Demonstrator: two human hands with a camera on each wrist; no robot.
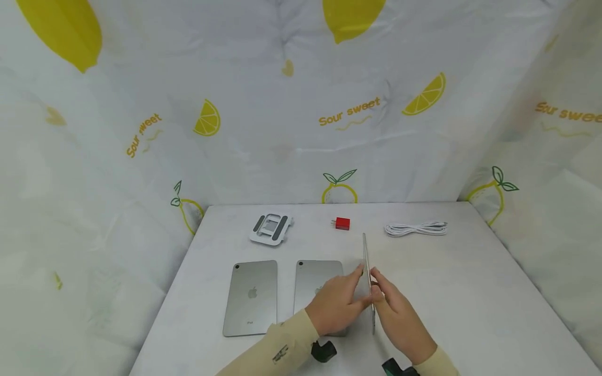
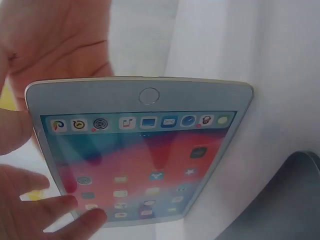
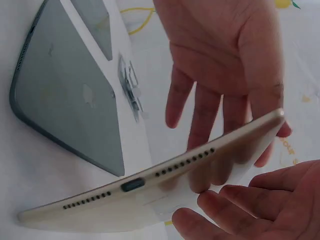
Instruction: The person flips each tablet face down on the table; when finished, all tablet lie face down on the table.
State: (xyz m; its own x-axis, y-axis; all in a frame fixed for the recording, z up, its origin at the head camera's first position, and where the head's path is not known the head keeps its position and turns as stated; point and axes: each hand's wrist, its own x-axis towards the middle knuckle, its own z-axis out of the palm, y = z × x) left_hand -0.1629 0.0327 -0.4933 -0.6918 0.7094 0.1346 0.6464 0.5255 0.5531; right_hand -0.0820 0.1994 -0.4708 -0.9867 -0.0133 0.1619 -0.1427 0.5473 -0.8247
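At the left of the white table (image 1: 470,292) a grey tablet (image 1: 251,297) lies back-up, its long edges running away from the person, with a strip of bare table between it and the left table edge. Behind it, near the back edge, sits a folded white stand (image 1: 271,228). Just to its right a second grey tablet (image 1: 314,284) lies back-up too, a narrow gap parting the two; the left hand (image 1: 336,305) reaches over its near right corner. That hand is flat, fingers straight, pressed against the left face of a gold tablet (image 1: 368,277) that stands on its long edge on the table, seen nearly edge-on from the head view. The left wrist view shows its lit screen with rows of icons and the home button facing this hand. The right hand (image 1: 400,316) is likewise flat and straight-fingered against the tablet's other face, so the tablet is sandwiched upright between the two palms. The right wrist view shows its end edge with the port and speaker holes. Behind it a small red charger (image 1: 342,223) rests near the back edge, and further right a coiled white cable (image 1: 416,228). Beyond the right hand the table stretches bare to its right edge.
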